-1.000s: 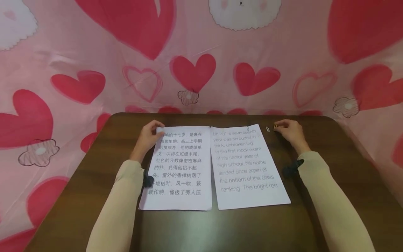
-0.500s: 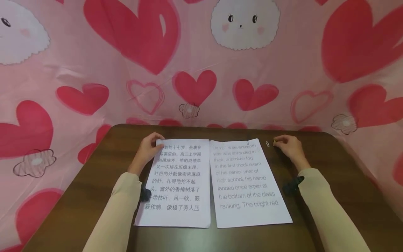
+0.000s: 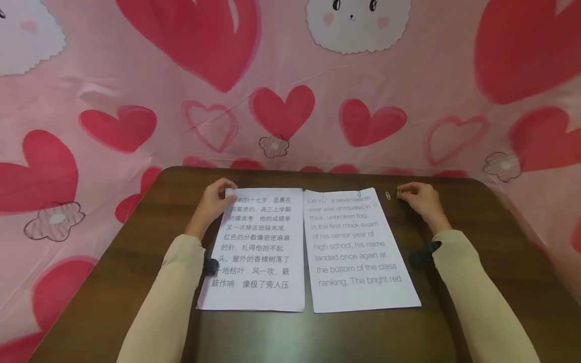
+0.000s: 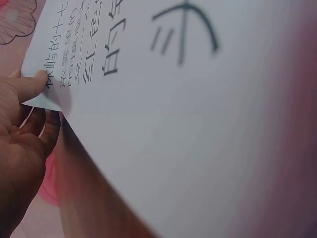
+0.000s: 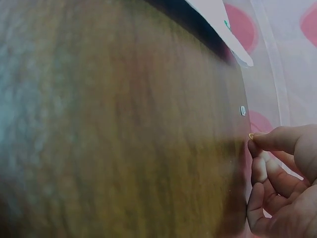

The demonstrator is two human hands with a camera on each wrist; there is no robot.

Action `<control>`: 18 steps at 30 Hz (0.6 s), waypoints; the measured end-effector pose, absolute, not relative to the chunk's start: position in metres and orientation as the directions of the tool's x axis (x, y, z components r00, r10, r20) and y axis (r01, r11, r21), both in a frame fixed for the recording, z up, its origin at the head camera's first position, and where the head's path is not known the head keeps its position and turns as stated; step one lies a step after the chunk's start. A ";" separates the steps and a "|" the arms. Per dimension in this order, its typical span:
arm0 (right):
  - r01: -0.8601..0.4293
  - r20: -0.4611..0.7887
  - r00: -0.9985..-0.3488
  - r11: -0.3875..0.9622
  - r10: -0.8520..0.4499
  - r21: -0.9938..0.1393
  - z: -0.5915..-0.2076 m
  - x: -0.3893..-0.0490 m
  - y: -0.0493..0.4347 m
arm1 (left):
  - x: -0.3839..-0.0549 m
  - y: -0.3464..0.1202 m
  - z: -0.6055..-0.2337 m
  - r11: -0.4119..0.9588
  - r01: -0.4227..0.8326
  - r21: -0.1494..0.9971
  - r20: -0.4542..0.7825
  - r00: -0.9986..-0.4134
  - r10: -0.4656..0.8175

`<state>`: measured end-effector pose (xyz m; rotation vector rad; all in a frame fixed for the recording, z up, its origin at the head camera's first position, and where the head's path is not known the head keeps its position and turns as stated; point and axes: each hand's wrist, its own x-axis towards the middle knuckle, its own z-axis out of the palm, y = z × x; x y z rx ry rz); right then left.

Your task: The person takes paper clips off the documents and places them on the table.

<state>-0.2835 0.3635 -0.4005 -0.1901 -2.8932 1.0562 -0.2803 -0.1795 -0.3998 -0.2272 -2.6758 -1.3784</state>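
Observation:
My left hand (image 3: 214,200) pinches the top left corner of a white sheet with Chinese print (image 3: 258,242). In the left wrist view its thumb lies over the sheet's corner (image 4: 37,94), with the other fingers behind. To the right lies a sheet with English print (image 3: 354,252), its top edge slightly raised and a dark green paper clip (image 3: 359,193) on that edge. Beyond this sheet, my right hand (image 3: 419,197) pinches a small yellow paper clip (image 5: 251,136) between thumb and forefinger, close over the table. A white paper clip (image 3: 388,195) lies just left of those fingertips.
Both sheets lie on a dark brown wooden table (image 3: 254,338) with rounded far corners. Behind its far edge hangs a pink cloth (image 3: 281,50) printed with red hearts. A dark wrist camera (image 3: 422,256) sits at the right cuff, another (image 3: 210,264) at the left.
The head view tilts up and then partly back down, shifting the whole scene. Both hands keep their places, the left at the sheet's corner and the right on the yellow paper clip.

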 end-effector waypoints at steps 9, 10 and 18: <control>0.068 0.022 -0.994 0.772 0.105 -0.632 -0.403 -0.283 0.364 | -0.278 -0.182 -0.402 0.580 0.173 0.796 0.159 -0.984 0.075; 0.060 0.029 -0.994 0.774 0.101 -0.631 -0.403 -0.284 0.365 | -0.278 -0.181 -0.402 0.579 0.166 0.798 0.153 -0.986 0.072; 0.060 0.009 -0.996 0.766 0.086 -0.640 -0.399 -0.283 0.367 | -0.279 -0.178 -0.398 0.574 0.182 0.799 0.172 -0.982 0.073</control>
